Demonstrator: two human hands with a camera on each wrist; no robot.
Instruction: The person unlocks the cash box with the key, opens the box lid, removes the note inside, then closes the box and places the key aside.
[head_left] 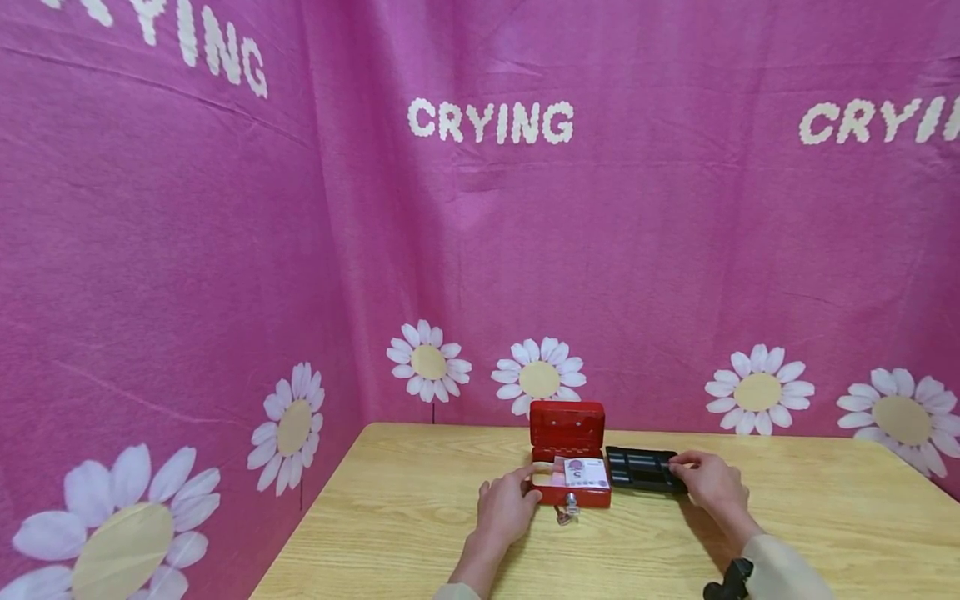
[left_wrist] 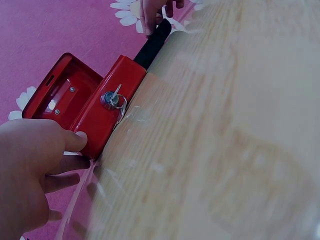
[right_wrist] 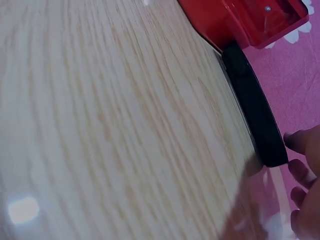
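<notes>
A red cash box (head_left: 573, 497) stands on the table with its lid (head_left: 567, 425) raised. Inside lies a stack of pale banknotes (head_left: 585, 472) marked with a 5. Keys (head_left: 562, 517) hang from the lock (left_wrist: 109, 99) on the front. My left hand (head_left: 506, 507) holds the box's left front corner, its thumb (left_wrist: 76, 141) against the front wall. A black coin tray (head_left: 641, 481) with compartments is just right of the box. My right hand (head_left: 712, 486) pinches the tray's right end. Whether that end is lifted I cannot tell.
The wooden table (head_left: 405, 517) ends at a pink cloth backdrop (head_left: 637, 250) printed with daisies and white lettering. Another pink cloth wall (head_left: 165, 292) rises on the left. A black device (head_left: 729, 581) sits at my right wrist, by the light sleeve.
</notes>
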